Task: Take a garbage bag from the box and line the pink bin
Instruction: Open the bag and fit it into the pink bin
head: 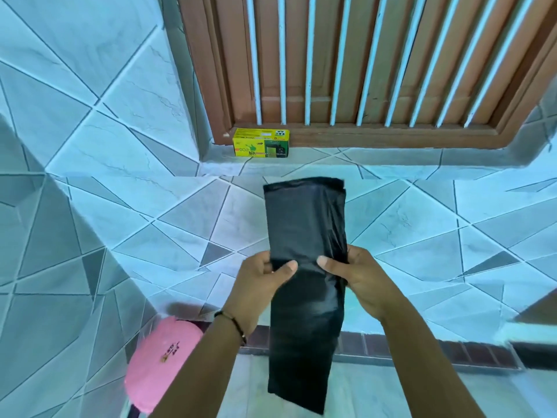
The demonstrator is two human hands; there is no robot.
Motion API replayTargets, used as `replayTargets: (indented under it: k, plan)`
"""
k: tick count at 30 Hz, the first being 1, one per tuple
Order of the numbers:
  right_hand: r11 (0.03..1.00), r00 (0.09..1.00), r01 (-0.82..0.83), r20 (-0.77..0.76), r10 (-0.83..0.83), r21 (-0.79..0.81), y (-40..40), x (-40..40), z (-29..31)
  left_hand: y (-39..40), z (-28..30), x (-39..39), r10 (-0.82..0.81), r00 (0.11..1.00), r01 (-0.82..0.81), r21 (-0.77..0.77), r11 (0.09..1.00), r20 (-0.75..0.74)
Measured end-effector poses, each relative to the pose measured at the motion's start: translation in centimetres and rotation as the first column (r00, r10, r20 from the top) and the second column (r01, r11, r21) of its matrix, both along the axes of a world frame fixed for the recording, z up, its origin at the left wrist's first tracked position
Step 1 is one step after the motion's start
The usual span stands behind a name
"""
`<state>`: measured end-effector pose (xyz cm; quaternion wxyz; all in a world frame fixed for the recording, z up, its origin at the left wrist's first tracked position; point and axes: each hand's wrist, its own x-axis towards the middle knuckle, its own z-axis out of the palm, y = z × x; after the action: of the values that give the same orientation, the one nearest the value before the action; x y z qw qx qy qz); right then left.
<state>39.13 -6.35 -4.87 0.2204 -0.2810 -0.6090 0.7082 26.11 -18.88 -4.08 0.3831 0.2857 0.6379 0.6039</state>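
Observation:
A black garbage bag (306,224), folded into a long flat strip, hangs upright in front of me. My left hand (263,279) pinches its left edge and my right hand (358,279) pinches its right edge, both thumbs on the front at mid-height. The yellow and green box (261,143) stands on the tiled window ledge, above and left of the bag. The pink bin (162,360) sits low at the lower left with its pink lid on, partly hidden behind my left forearm.
A brown wooden window frame with white bars (361,70) fills the top. Pale patterned tiles cover the wall and ledge (331,164). A row of dark brick-like tiles (422,348) runs along the wall's base, with pale floor below.

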Motion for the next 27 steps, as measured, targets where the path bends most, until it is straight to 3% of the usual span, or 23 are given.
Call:
replayTargets:
  k: [5, 10, 13, 18, 21, 24, 27]
  plan:
    - [0.995, 0.988, -0.077, 0.139, 0.066, 0.07, -1.6, 2.1, -1.0, -0.2, 1.6, -1.4, 0.104, 0.995, -0.104, 0.13, 0.986, 0.006]
    - [0.997, 0.996, 0.077, -0.047, -0.076, 0.017, -3.8, 1.2, -0.3, -2.2, 0.6, -1.7, -0.096, 0.993, 0.095, -0.004, 0.995, -0.067]
    - [0.995, 0.993, 0.086, -0.081, -0.09, -0.05, -5.8, 0.0, 0.3, -4.0, -0.2, -2.3, 0.004, 0.999, -0.004, 0.011, 1.0, -0.051]
    - [0.999, 0.995, 0.03, 0.097, -0.026, -0.044, -10.8, -1.4, -1.2, -6.4, 0.0, -4.4, 0.118, 0.987, -0.127, 0.086, 0.988, 0.11]
    - [0.99, 0.98, 0.132, 0.153, -0.124, -0.043, -13.3, -2.2, -1.7, -8.6, -0.7, -5.2, 0.007, 0.996, -0.012, 0.066, 0.998, 0.083]
    - [0.973, 0.974, 0.212, 0.105, -0.203, -0.087, -15.2, -3.0, -1.5, -11.6, -2.7, -5.7, -0.191, 0.977, 0.199, -0.086, 0.976, 0.096]
    - [0.959, 0.964, 0.257, 0.102, -0.246, -0.115, -17.0, -3.7, -1.4, -13.9, -4.3, -5.7, -0.168, 0.977, 0.181, -0.095, 0.979, 0.128]
